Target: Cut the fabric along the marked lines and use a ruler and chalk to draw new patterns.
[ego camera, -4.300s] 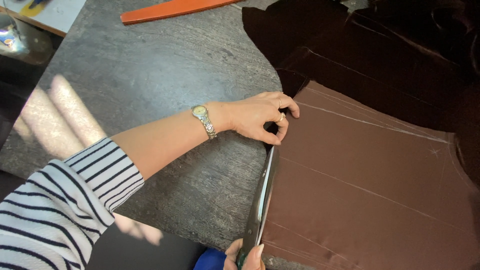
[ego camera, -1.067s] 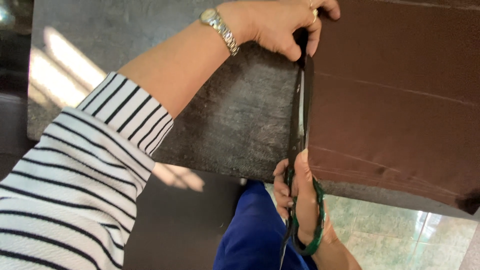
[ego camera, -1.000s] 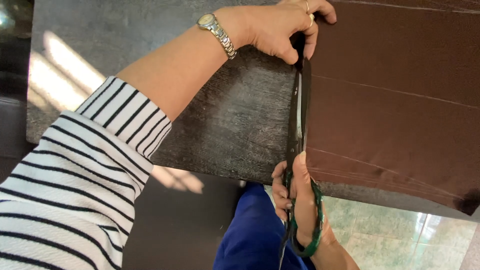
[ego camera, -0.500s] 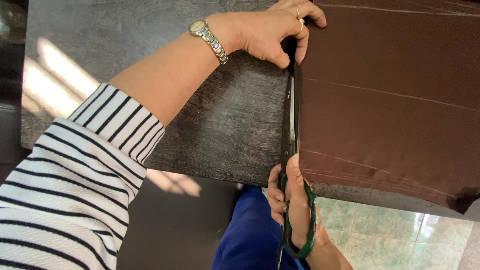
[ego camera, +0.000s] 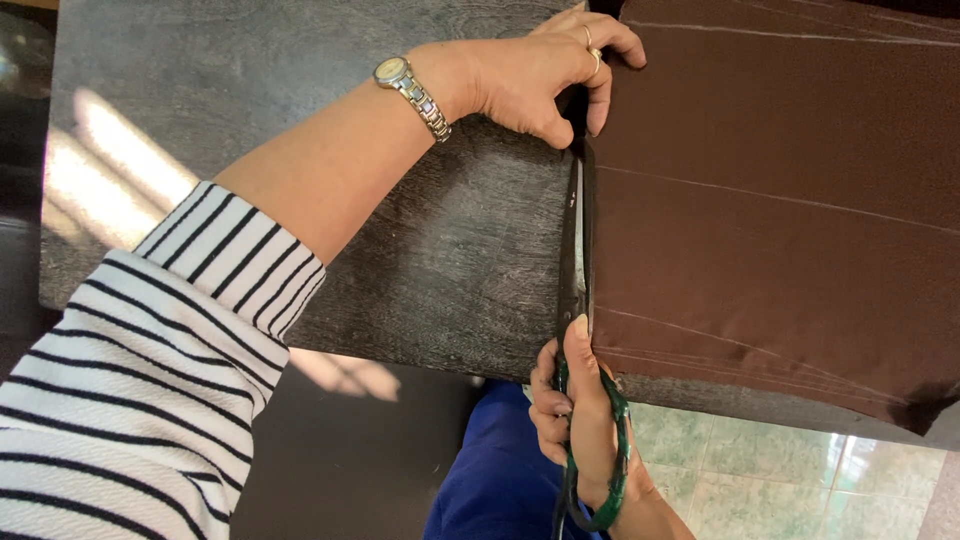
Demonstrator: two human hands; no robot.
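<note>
A sheet of brown fabric (ego camera: 780,200) with pale chalk lines lies on a dark wooden table (ego camera: 300,130). My left hand (ego camera: 540,75), with a metal wristwatch and a ring, pinches the fabric's left edge at the far end of the cut. My right hand (ego camera: 580,420) grips the green handles of long scissors (ego camera: 572,260) at the table's near edge. The blades run along the fabric's left edge, pointing away from me toward my left hand, nearly shut on the cloth.
The table's near edge (ego camera: 450,365) runs just in front of my right hand. Below it are my blue trouser leg (ego camera: 490,480) and a green tiled floor (ego camera: 780,480). Sunlight patches fall on the table at the left.
Since 4.3 s ago the view has swung toward me, bringing my right hand and the scissor handles into sight. Over the last second the blades have closed a little along the fabric edge.
</note>
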